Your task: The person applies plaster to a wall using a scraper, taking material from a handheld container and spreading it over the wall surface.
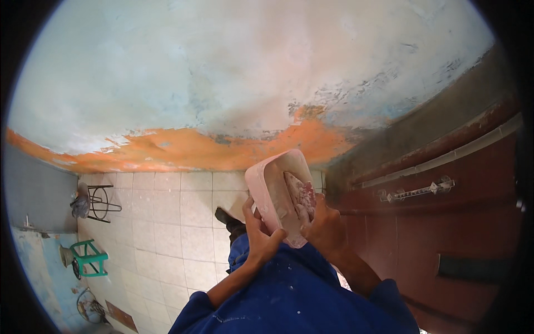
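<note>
In front of my body is a pale pink plastic tub point(266, 192), tilted, its inside smeared with whitish paste. My left hand point(263, 234) grips its left wall near the close end, thumb over the rim and fingers round the outside. My right hand point(325, 225) is closed on a flat reddish scraper point(303, 192) caked with white paste. The scraper is inside the tub, along its right side. My fingers cover part of it, so its full shape cannot be told.
Ahead stands a wall point(222, 72) with pale skim coat above bare orange paint point(183, 149). A dark red door point(417, 234) with a clear handle point(420, 191) is close on the right. On the tiled floor point(161, 222) at left are a black-framed stool point(100, 203) and a green stool point(92, 258).
</note>
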The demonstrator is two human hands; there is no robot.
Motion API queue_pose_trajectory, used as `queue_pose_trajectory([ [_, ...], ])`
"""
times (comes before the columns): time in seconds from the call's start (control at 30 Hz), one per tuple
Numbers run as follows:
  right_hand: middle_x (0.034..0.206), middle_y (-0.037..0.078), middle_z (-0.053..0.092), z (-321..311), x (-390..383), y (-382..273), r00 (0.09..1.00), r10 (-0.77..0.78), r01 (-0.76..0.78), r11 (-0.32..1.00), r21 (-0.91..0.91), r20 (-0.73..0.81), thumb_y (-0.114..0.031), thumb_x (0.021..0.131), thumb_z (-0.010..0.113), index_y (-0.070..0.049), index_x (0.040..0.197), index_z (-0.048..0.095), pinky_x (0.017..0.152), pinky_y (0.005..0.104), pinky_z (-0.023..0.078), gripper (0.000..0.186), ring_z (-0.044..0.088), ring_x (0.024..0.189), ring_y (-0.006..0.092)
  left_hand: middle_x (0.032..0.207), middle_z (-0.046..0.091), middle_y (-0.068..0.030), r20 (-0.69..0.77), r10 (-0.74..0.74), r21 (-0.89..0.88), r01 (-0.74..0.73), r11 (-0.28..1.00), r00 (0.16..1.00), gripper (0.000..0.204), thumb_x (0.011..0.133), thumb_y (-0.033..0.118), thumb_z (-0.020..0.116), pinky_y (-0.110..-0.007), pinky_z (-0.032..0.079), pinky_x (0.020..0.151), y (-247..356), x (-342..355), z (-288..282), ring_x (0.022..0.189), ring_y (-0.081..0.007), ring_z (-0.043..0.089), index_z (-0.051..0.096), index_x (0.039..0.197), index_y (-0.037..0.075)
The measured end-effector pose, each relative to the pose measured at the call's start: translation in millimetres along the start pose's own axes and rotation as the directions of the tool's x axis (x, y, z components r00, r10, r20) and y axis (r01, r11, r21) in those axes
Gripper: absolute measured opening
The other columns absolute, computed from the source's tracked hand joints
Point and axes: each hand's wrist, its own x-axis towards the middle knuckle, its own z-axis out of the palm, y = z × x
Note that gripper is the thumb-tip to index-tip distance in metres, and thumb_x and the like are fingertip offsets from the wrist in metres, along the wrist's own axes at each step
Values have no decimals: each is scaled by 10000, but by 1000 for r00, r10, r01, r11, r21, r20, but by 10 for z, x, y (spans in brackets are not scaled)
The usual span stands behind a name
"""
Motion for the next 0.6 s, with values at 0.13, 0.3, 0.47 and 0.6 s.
queue_pose_trajectory([
  [0.13,691,201,613,2,20,-23,990,140,-142,981,132,22,-154,747,649,-4,885,593,571,396,484,212,613,642,370,1219,403,-182,16,6,35,-6,999,1000,899,574,-25,582,-371,393,958,-37,-3,-23,1143,-265,442,102,1327,78],
  [0.3,670,194,618,60,16,82,992,124,-110,935,338,-18,-114,768,638,41,942,614,546,325,479,234,638,579,255,1220,399,-179,52,2,72,-6,997,999,906,570,-21,585,-371,394,960,-15,33,-48,1149,-266,437,103,1330,78],
  [0.47,693,182,637,-43,2,107,990,108,-129,943,306,86,-117,772,643,49,887,622,556,308,480,203,636,579,216,1214,403,-172,35,-42,52,40,998,999,901,553,-28,563,-375,401,960,29,75,-41,1145,-267,441,112,1327,73],
  [0.6,697,177,640,36,-28,144,995,97,-91,922,378,4,-100,769,639,52,888,621,563,309,483,194,638,592,195,1219,400,-170,55,-41,43,38,998,998,898,543,-37,540,-376,399,963,-17,76,-54,1145,-269,443,114,1327,69],
])
